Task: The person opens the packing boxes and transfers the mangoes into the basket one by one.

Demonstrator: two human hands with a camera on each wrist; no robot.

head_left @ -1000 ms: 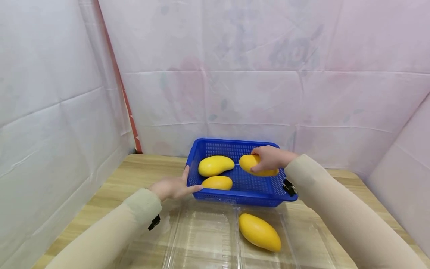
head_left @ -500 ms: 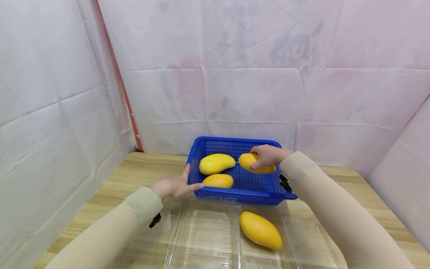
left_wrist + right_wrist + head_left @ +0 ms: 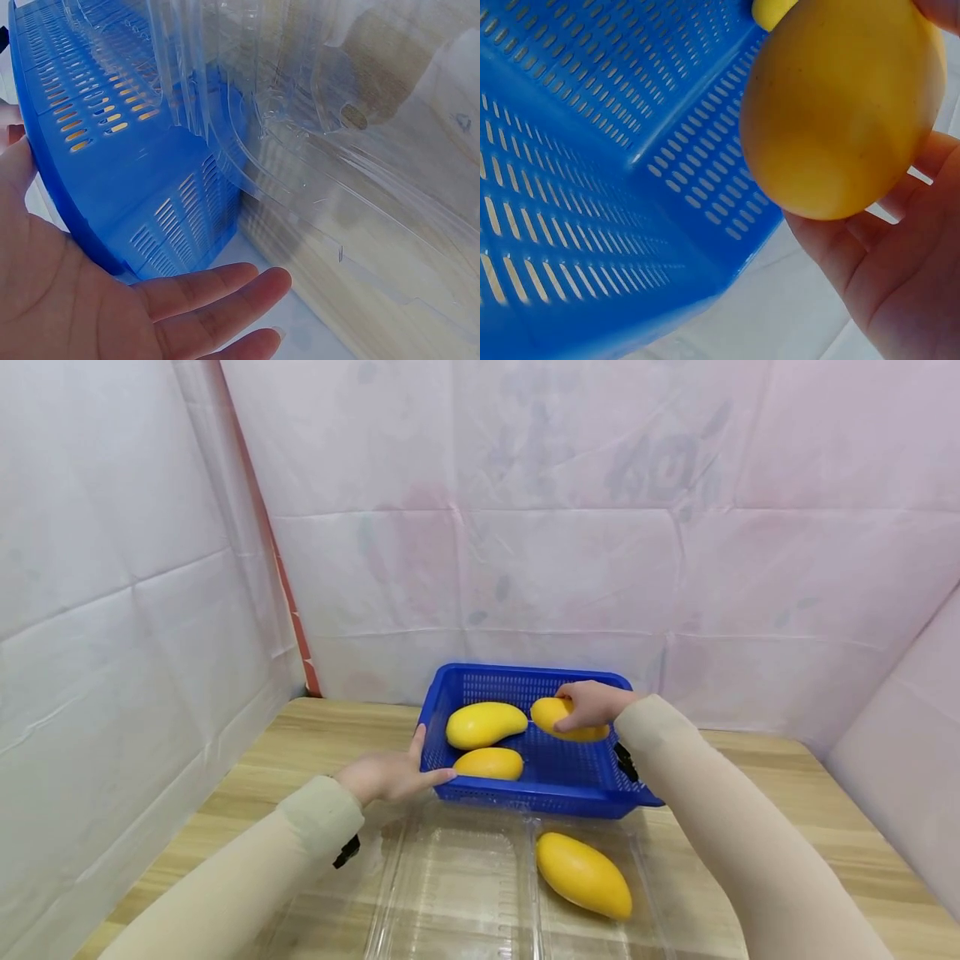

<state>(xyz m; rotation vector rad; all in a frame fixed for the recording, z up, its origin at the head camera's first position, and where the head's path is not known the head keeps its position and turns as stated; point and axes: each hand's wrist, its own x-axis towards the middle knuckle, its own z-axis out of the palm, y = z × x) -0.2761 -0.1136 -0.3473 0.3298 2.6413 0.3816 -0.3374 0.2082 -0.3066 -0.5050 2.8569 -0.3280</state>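
Note:
My right hand (image 3: 596,703) grips a yellow mango (image 3: 551,714) over the right part of a blue plastic basket (image 3: 517,789). Seen from the right wrist, the held mango (image 3: 840,112) is in front of the slotted basket wall (image 3: 697,150), my fingers behind it. My left hand (image 3: 390,777) rests against the basket's near left corner, thumb along the front rim. The left wrist view shows that hand's other fingers (image 3: 217,300) straight and spread outside the wall. Inside the basket lie two mangoes, one at the back (image 3: 486,725) and one nearer the front (image 3: 491,764).
In front of the basket, a clear plastic container (image 3: 461,893) lies on the wooden table (image 3: 255,760). Another mango (image 3: 583,877) sits in its right part. Pale printed sheets (image 3: 555,568) hang behind and at both sides.
My right hand has moved slightly left with the mango, still over the basket. The left hand keeps its place at the corner.

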